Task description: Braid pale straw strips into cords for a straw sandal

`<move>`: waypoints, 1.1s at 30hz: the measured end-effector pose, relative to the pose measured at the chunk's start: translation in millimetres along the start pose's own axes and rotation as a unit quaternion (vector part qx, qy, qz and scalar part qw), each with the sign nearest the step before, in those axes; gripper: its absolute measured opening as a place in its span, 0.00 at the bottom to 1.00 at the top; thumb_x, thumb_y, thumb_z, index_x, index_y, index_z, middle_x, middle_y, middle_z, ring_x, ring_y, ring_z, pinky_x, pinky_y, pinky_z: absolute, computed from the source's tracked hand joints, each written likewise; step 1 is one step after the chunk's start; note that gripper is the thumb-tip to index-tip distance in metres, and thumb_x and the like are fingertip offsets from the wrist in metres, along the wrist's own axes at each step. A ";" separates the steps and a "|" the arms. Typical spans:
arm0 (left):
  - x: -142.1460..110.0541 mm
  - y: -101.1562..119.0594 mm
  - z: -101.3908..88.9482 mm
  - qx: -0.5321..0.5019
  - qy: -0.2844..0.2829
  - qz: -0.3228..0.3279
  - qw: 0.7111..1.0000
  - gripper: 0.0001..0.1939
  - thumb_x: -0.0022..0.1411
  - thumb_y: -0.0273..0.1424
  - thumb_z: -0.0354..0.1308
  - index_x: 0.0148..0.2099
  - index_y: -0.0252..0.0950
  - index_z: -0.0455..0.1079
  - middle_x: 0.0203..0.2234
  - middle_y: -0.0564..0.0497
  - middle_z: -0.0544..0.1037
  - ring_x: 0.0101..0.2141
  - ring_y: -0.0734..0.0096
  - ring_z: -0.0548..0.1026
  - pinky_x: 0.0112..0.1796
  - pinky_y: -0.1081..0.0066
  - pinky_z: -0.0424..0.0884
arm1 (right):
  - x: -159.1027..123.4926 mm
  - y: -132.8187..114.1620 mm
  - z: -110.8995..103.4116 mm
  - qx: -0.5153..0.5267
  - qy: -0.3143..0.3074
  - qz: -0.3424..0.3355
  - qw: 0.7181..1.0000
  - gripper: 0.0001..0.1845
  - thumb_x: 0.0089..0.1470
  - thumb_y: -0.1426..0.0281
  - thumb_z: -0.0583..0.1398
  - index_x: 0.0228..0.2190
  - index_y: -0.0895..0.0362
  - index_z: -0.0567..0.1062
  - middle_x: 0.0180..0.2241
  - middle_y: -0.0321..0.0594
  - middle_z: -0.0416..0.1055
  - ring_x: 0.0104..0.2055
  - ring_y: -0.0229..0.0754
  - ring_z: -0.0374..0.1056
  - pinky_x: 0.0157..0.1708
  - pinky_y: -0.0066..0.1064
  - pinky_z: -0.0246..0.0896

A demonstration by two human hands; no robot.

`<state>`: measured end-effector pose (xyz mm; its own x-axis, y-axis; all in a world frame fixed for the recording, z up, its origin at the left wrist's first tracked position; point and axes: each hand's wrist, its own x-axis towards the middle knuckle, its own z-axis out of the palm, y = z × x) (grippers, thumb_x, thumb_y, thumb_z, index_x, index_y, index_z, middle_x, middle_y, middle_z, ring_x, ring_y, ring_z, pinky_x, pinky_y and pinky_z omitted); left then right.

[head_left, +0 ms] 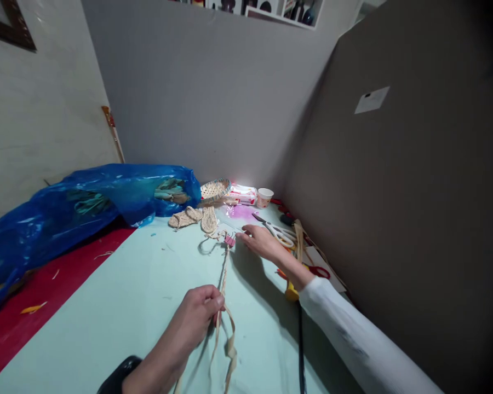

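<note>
My left hand (199, 312) pinches a thin braid (225, 271) of pale plant fibre between thumb and fingers. Loose flat strands (231, 353) hang from that grip toward the front of the table. The braid's far end runs up to a pink clip (229, 241), which looks like a binder clip. Just right of the clip, my right hand (259, 242) is stretched over the table, its fingers extended and apart with nothing seen in them. Beyond the clip lie a coiled braid (208, 220) and a woven sole-shaped piece (184, 218).
A blue plastic bag (119, 186) of fibre fills the left back. Behind stand a woven basket (216, 190), a red-and-white packet (243, 194) and a paper cup (264, 197). White-handled scissors (280, 232) and red-handled scissors (319, 272) lie along the grey partition (394, 180) at right.
</note>
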<state>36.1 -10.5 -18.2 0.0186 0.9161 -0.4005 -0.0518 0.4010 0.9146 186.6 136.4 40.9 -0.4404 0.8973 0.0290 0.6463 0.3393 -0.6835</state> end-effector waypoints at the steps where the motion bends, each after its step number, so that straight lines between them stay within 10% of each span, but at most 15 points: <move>1: 1.1 -1.0 -0.3 -0.007 0.001 -0.003 1.000 0.16 0.49 0.43 0.59 0.23 0.38 0.60 0.10 0.63 0.54 0.13 0.84 0.40 0.18 0.75 0.33 | 13.4 4.9 5.1 0.015 -0.033 0.008 0.999 0.12 0.57 0.65 0.59 0.31 0.63 0.76 0.30 0.45 0.75 0.32 0.41 0.69 0.35 0.31 0.60; 8: -10.7 15.2 -9.6 -0.032 -0.008 -0.018 0.999 0.17 0.50 0.42 0.60 0.25 0.37 0.58 0.12 0.64 0.54 0.14 0.85 0.41 0.19 0.75 0.34 | 46.2 25.7 25.1 0.111 -0.121 0.041 0.986 0.14 0.61 0.64 0.57 0.44 0.60 0.71 0.42 0.42 0.71 0.38 0.39 0.70 0.38 0.36 0.69; 22: -9.2 27.8 -31.0 0.024 0.041 0.011 0.999 0.14 0.54 0.40 0.57 0.25 0.37 0.60 0.14 0.62 0.55 0.16 0.82 0.45 0.19 0.76 0.38 | 60.0 26.5 -4.9 0.269 -0.215 0.022 0.939 0.10 0.45 0.67 0.66 0.28 0.63 0.79 0.30 0.42 0.76 0.31 0.36 0.68 0.28 0.25 0.58; 33: -0.2 26.0 -44.9 0.229 0.064 0.097 0.967 0.14 0.56 0.38 0.55 0.22 0.38 0.64 0.15 0.56 0.63 0.22 0.70 0.60 0.26 0.73 0.53 | 54.8 29.0 7.4 0.338 -0.103 0.036 0.935 0.14 0.40 0.64 0.69 0.20 0.63 0.75 0.20 0.38 0.70 0.21 0.31 0.56 0.20 0.25 0.47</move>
<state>-10.1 -0.4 3.2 -0.0715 0.9781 -0.1953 0.4054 0.2074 0.8903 176.6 193.4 17.2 -0.5663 0.8141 -0.1287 0.1691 -0.0380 -0.9849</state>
